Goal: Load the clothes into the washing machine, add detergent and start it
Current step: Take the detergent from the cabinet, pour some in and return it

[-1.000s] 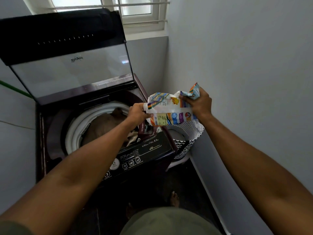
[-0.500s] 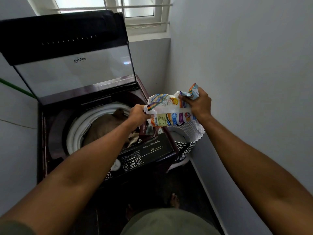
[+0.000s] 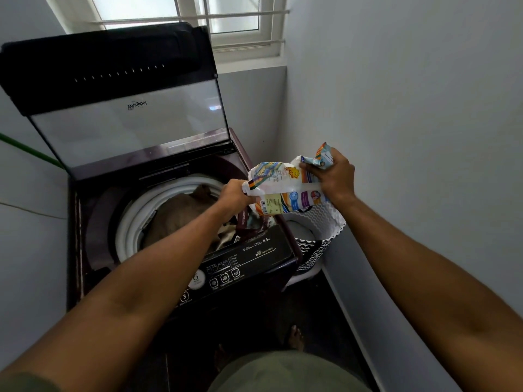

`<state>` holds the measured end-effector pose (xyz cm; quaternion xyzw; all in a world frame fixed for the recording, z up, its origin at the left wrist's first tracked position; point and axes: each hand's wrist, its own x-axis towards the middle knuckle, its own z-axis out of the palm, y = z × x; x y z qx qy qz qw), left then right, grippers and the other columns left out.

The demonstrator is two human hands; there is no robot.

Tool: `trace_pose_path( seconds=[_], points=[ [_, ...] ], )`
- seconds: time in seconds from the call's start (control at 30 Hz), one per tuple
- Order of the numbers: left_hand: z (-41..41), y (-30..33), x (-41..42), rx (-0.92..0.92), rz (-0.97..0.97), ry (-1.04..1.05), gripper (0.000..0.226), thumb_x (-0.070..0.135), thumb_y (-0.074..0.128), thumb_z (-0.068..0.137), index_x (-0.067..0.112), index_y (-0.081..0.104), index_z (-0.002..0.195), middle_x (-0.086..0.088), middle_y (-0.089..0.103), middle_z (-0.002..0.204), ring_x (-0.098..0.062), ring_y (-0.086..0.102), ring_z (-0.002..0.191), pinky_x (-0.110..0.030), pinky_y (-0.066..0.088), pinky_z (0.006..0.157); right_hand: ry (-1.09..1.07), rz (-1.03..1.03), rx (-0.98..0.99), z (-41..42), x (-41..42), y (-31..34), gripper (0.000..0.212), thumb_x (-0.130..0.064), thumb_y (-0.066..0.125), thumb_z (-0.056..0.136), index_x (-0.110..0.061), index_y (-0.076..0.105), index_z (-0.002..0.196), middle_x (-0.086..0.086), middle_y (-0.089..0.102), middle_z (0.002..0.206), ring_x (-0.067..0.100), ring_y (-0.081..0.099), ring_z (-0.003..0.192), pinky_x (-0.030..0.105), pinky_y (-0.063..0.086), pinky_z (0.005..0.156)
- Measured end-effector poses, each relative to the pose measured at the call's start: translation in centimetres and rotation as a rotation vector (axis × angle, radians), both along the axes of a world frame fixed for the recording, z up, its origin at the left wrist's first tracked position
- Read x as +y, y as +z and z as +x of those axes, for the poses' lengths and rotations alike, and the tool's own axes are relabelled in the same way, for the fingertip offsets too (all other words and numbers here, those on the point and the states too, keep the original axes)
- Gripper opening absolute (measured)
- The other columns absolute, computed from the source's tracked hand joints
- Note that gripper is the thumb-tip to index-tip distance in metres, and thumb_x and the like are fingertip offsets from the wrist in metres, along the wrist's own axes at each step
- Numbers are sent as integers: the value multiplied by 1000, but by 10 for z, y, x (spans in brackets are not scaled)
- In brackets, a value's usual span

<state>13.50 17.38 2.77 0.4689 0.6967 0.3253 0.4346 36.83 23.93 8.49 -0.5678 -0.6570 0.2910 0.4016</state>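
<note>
A dark top-loading washing machine (image 3: 85,250) stands with its glass lid (image 3: 130,128) raised. Brownish clothes (image 3: 175,216) lie inside its white-rimmed drum. Above the machine's right front corner I hold a white, colourfully printed detergent packet (image 3: 285,190) with both hands. My left hand (image 3: 233,195) grips the packet's left corner, and my right hand (image 3: 334,176) grips its crumpled top right end. Under the packet a dark maroon detergent drawer (image 3: 249,224) is pulled open. The control panel (image 3: 240,267) with its buttons faces me.
A white laundry basket (image 3: 322,230) with a black zigzag pattern stands between the machine and the right wall. A window (image 3: 198,18) is behind the lid. Walls close in on the left and right. My bare feet (image 3: 295,338) are on the dark floor.
Both hands and the packet stay almost where they were. The view has shifted down slightly.
</note>
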Motion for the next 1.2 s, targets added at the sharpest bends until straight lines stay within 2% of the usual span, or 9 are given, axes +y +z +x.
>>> trace_pose_path(
  seconds=[0.33, 0.47, 0.63, 0.73, 0.87, 0.97, 1.03, 1.1, 1.2],
  points=[
    [3, 1, -1, 32, 13, 40, 26, 9, 77, 81, 13, 69, 106, -3, 73, 107, -19, 69, 100, -41, 58, 88, 7, 16, -23, -5, 0, 3, 49, -47, 81, 74, -6, 61, 91, 2, 68, 84, 5, 61, 64, 10, 47, 49],
    [2, 3, -2, 15, 68, 56, 36, 5, 79, 78, 21, 64, 106, 1, 71, 106, -17, 67, 101, -41, 57, 87, 8, 20, -33, -6, -1, 5, 47, -47, 80, 76, -8, 61, 93, 4, 69, 87, 8, 62, 66, 9, 47, 50],
    [3, -2, -4, 13, 29, 37, 28, 8, 80, 78, 18, 70, 102, 0, 74, 104, -16, 69, 98, -43, 57, 91, 9, 32, -34, -3, -1, 3, 52, -50, 81, 73, -6, 60, 89, 7, 71, 84, 20, 68, 72, 37, 59, 59],
    [4, -2, -6, -2, 51, 59, 35, 6, 81, 77, 20, 67, 106, 1, 72, 104, -16, 67, 100, -41, 57, 89, 17, 28, -35, -2, -3, 2, 52, -51, 81, 73, -6, 61, 90, 7, 70, 85, 22, 69, 73, 41, 59, 61],
    [6, -3, -7, 1, 21, 32, 29, 6, 78, 80, 16, 68, 105, -2, 73, 107, -18, 67, 101, -39, 56, 89, 36, 37, -37, -5, -7, 3, 51, -49, 80, 74, -6, 61, 92, 5, 70, 86, 18, 69, 72, 34, 60, 60],
    [8, -2, -8, -56, 58, 48, 37, 1, 76, 80, 18, 64, 110, -2, 70, 110, -18, 65, 104, -37, 56, 87, 39, 67, -45, -7, -7, 5, 47, -46, 81, 74, -7, 60, 88, 2, 67, 81, 11, 61, 64, 16, 50, 50],
    [7, -3, -8, -62, 51, 40, 35, 2, 75, 82, 17, 65, 111, -1, 71, 111, -18, 65, 104, -38, 56, 89, 33, 81, -50, -8, -7, 6, 46, -45, 81, 75, -7, 59, 88, 2, 66, 81, 6, 57, 61, 10, 44, 47],
    [6, -5, -7, -39, 31, 26, 30, 4, 75, 83, 17, 67, 108, -1, 72, 109, -18, 67, 103, -40, 56, 91, 32, 84, -47, -8, -7, 5, 47, -46, 81, 75, -7, 59, 89, 2, 67, 82, 7, 60, 63, 13, 47, 48],
    [6, -5, -8, -39, 55, 54, 39, 5, 75, 82, 18, 63, 117, 0, 70, 111, -17, 65, 104, -40, 56, 89, 40, 93, -37, -7, -8, 3, 48, -48, 80, 74, -7, 60, 91, 1, 68, 82, 15, 65, 68, 25, 55, 53]
  ],
)
